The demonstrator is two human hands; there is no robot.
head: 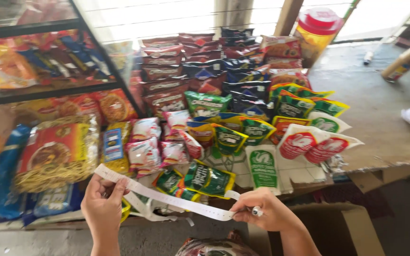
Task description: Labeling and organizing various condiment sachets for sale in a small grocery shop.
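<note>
- Head view, hands: my left hand point(103, 201) pinches one end of a long white paper strip point(162, 195), fingers closed on it; my right hand point(264, 212) is closed on the other end and also grips a small pen point(257, 211); the strip stretches taut between them, low in front of the goods.
- Progress, as I judge it: the packets are already laid out in rows, so the sorting looks done; the strip is held out flat over them; whether anything is marked on it I cannot tell.
- Packages: dark red and navy sachets point(200, 61) at the back; green pouches point(209, 179) just above the strip; white pouches with red rounds point(309, 144) to the right; pink packets point(143, 149) left of centre; a noodle bag point(58, 151) far left.
- Beyond: a red-lidded jar point(316, 28) on the grey tabletop point(380, 109); a cardboard box point(342, 227) under my right wrist.
</note>
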